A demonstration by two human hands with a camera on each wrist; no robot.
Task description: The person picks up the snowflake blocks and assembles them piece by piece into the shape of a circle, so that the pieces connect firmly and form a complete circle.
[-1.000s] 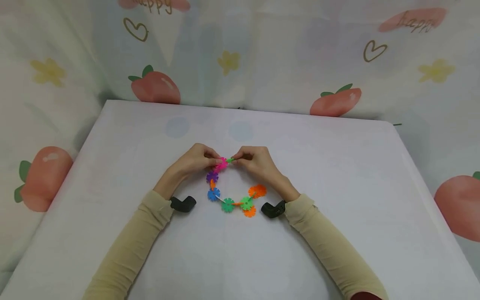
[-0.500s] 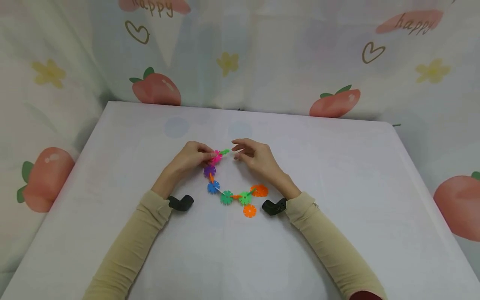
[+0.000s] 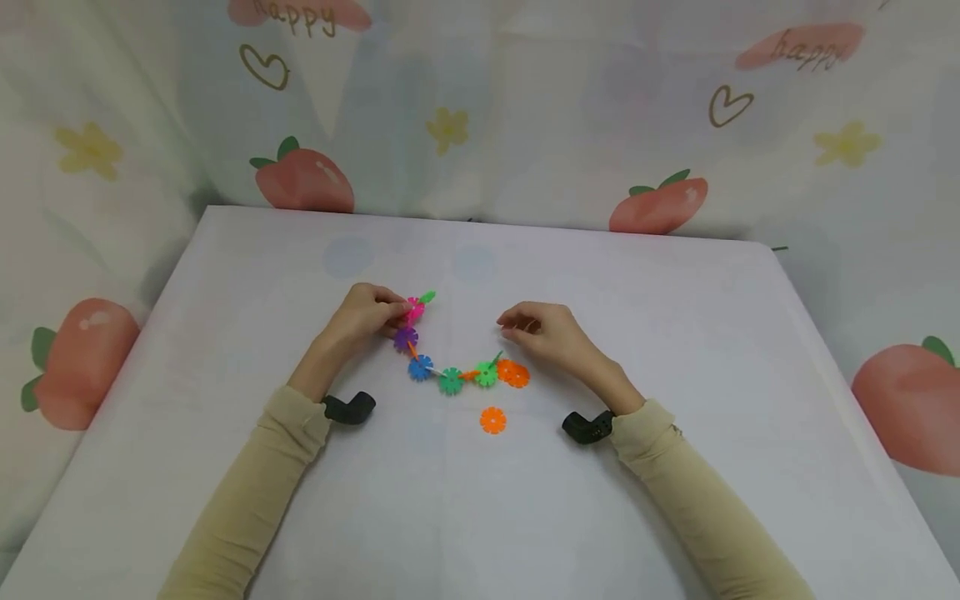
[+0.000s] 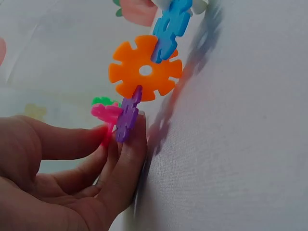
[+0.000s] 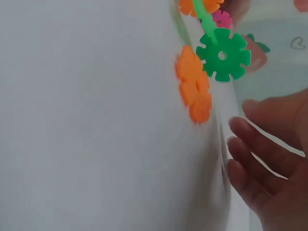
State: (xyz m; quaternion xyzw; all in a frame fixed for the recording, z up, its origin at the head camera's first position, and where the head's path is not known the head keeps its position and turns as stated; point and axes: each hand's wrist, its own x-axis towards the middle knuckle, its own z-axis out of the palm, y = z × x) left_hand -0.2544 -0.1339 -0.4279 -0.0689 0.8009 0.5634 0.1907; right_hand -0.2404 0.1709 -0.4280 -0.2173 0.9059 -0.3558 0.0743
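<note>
A chain of notched plastic snowflake discs curves over the white table. My left hand (image 3: 354, 323) pinches the pink disc (image 3: 414, 313) near its far end, where a bright green disc (image 3: 427, 297) sticks out. From there the chain runs through a purple disc (image 4: 127, 119), an orange disc (image 4: 126, 67), a blue disc (image 3: 420, 368) and a green disc (image 3: 451, 382) to a light green disc (image 3: 487, 374). Orange discs (image 5: 192, 86) lie at that near right end. To the right of them my right hand (image 3: 553, 333) hovers with loosely bent fingers, holding nothing.
A single orange disc (image 3: 492, 420) lies flat on the table (image 3: 450, 517), apart from the chain and nearer to me. Black wrist cameras (image 3: 350, 408) jut inward from both sleeves. A printed curtain (image 3: 525, 108) hangs behind the table.
The right hand has let go of the bright green disc and moved right, away from the chain. My left hand has shifted left with the pink disc, pulling the chain off the loose orange disc.
</note>
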